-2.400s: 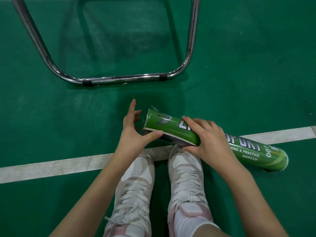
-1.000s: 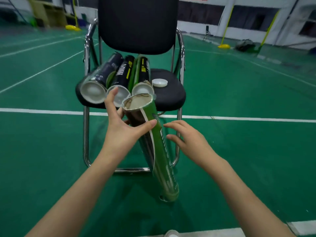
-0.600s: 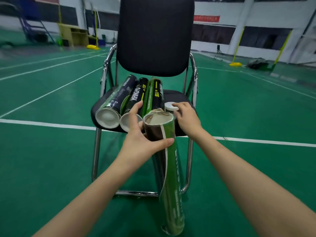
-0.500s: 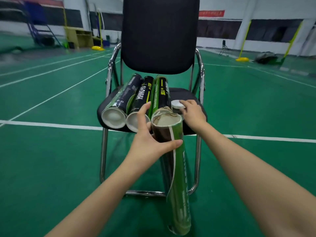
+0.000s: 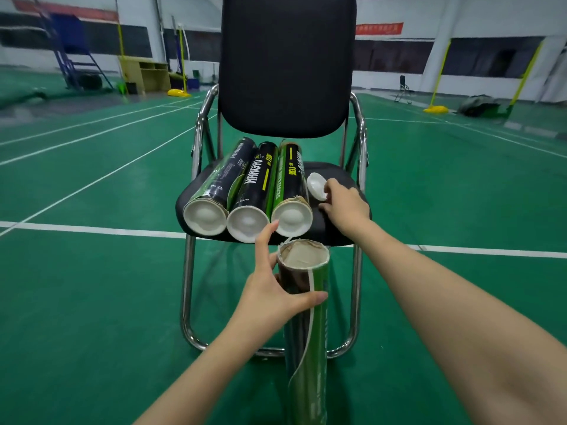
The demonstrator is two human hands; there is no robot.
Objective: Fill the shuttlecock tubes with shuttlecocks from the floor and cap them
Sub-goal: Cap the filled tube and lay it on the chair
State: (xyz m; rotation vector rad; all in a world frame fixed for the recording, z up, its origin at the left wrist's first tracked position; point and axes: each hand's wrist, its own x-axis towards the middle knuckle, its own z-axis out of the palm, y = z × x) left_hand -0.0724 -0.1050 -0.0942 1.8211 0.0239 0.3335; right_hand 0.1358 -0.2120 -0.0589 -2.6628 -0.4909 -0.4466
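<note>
Shuttlecock tube, green (image 5: 308, 326): stands upright on the floor before the chair's front edge, mouth uncapped, label peeling along one seam. Left hand (image 5: 273, 296) grips it just below the rim, thumb across the front, fingers curled behind. Right hand (image 5: 343, 204) pinches a white cap (image 5: 317, 186), tilted up off the right side of the seat (image 5: 340, 179).

Three dark tubes (image 5: 254, 191) lie side by side on the seat's left, white-capped ends at the front edge (apparently finished).

Contents of the green tube: cannot tell. Remaining, by judgement: bring the cap over and press it onto the open mouth. No loose shuttlecocks visible on the floor.
</note>
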